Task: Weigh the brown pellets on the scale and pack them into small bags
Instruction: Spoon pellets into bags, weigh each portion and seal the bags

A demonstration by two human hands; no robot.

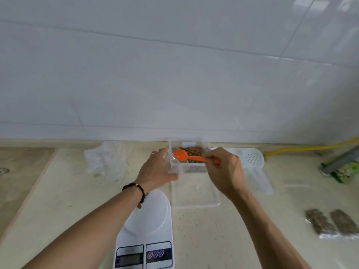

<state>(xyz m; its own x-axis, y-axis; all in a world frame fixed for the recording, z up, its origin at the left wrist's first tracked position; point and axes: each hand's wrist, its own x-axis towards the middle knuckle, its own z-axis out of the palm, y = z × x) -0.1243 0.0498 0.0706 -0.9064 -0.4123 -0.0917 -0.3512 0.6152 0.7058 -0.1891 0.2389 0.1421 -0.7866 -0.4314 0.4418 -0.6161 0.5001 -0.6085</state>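
A clear tub (196, 168) of brown pellets (193, 151) stands against the wall. My left hand (155, 169) holds a small clear bag (174, 164) upright beside the tub's left end. My right hand (226, 168) grips the handle of an orange spoon (182, 155), whose bowl hovers at the bag's mouth. The white scale (147, 228) lies nearer to me, under my left forearm, with nothing on its platform. Two filled bags of pellets (330, 223) lie at the right.
A clear lid (196, 193) lies in front of the tub. A pile of spare clear bags (106, 162) sits at the left. A white slotted scoop (252, 164) lies to the right, with a yellow hose (310, 147) and a green packet (345, 171) beyond.
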